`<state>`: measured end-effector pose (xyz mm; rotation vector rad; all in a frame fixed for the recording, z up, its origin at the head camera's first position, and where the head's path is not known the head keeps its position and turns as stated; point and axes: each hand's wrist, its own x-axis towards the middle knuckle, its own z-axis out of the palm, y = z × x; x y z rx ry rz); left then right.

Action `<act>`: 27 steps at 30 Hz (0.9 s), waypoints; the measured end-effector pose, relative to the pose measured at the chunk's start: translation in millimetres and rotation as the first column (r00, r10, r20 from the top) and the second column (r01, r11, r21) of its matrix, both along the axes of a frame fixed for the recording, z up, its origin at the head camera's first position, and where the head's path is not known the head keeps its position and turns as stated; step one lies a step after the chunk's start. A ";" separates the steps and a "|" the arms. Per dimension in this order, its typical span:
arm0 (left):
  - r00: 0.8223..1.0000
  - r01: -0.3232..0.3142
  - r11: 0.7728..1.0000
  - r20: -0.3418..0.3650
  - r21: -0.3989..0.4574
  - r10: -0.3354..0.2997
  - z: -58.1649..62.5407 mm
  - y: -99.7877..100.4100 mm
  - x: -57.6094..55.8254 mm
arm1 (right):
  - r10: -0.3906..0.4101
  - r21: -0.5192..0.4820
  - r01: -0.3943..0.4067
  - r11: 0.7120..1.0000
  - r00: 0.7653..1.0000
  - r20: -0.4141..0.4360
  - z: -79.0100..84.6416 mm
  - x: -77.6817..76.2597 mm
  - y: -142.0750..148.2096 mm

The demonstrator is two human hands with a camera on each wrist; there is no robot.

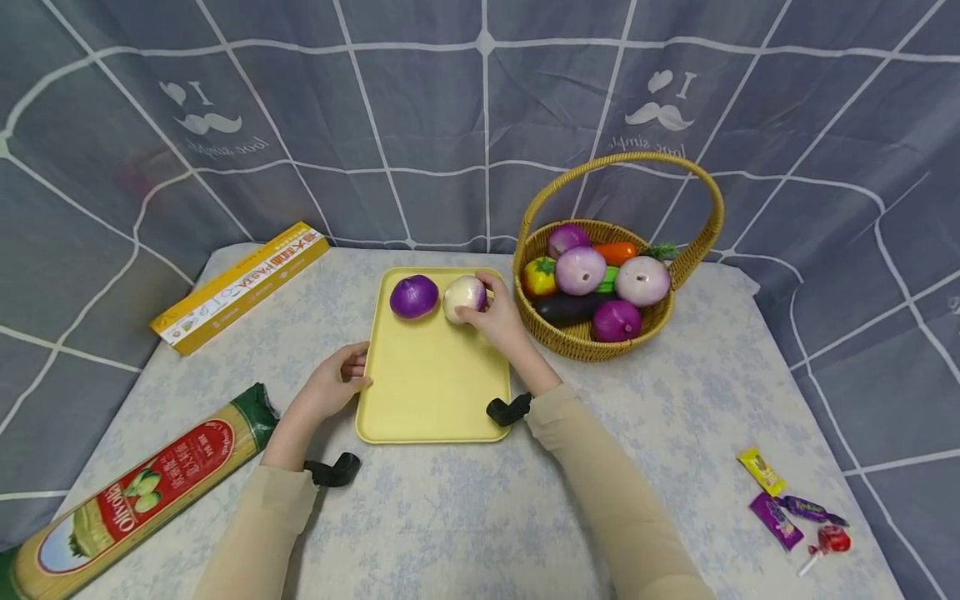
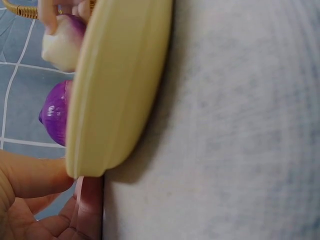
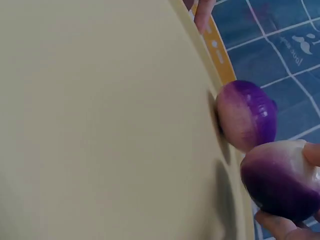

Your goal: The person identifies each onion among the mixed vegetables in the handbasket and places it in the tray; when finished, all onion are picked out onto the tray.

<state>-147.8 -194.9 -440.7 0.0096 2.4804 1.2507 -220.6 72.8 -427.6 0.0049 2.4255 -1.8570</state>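
A pale yellow tray (image 1: 438, 379) lies on the table, its left edge gripped by my left hand (image 1: 339, 382). In the left wrist view, the thumb (image 2: 37, 175) touches the rim and the fingers sit by its underside. My right hand (image 1: 498, 317) holds a white-and-purple onion (image 1: 462, 300) at the tray's far right. Its thumb and fingers pinch the onion from two sides; in the right wrist view the held onion (image 3: 280, 180) appears over the tray edge, with a shadow on the tray. Beside it, a deep purple onion (image 1: 414, 297) rests in the tray's far left corner.
Right of the tray stands a wicker basket (image 1: 577, 346) with onions, a carrot, an eggplant and a pepper. At left lie a yellow pasta box (image 1: 243, 283) and a spaghetti pack (image 1: 142, 492). Several candies (image 1: 776, 521) lie at right. A grey curtain (image 1: 442, 125) hangs behind.
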 end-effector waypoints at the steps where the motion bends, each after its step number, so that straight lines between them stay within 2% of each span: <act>1: 1.000 -0.002 1.000 0.001 -0.003 0.002 0.2 0.2 0.2 | -0.005 0.009 0.005 1.000 1.000 0.003 -1.7 -0.8 0.0; 8: 1.000 -0.003 1.000 -0.006 -0.010 0.003 -0.2 0.0 -0.3 | -0.027 0.096 0.029 0.995 0.999 -0.019 -14.2 -6.7 -0.5; 13: 1.000 0.005 1.000 -0.011 -0.001 -0.005 -0.2 -0.3 -1.5 | -0.046 0.187 0.053 0.981 0.998 -0.042 -20.3 -8.6 1.0; 27: 1.000 0.000 1.000 -0.018 -0.013 0.000 -1.7 0.1 -2.4 | -0.044 0.272 0.057 0.961 0.997 -0.056 -20.9 -5.4 0.3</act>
